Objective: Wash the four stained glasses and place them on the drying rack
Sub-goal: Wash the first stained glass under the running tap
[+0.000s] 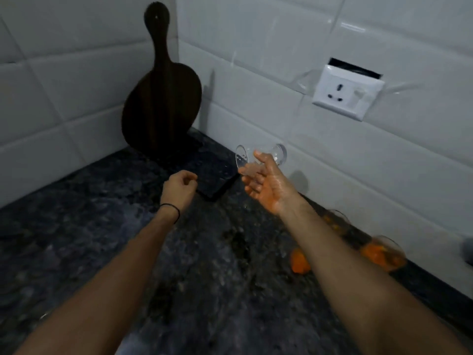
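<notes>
My right hand (263, 183) is wet and smeared orange at the heel. It holds a clear glass (258, 156) on its side, thumb over it and fingers under, above the right corner of a flat black mat (210, 175). My left hand (179, 188) hovers over the counter beside the mat, fingers loosely curled with nothing in them. Two orange-stained glasses (335, 221) (384, 253) stand along the wall on the right, partly hidden by my right forearm.
A dark wooden paddle board (161, 98) leans in the tiled corner behind the mat. A white wall socket (345, 96) sits on the right wall. An orange blob (299, 263) lies on the dark speckled counter (102, 226).
</notes>
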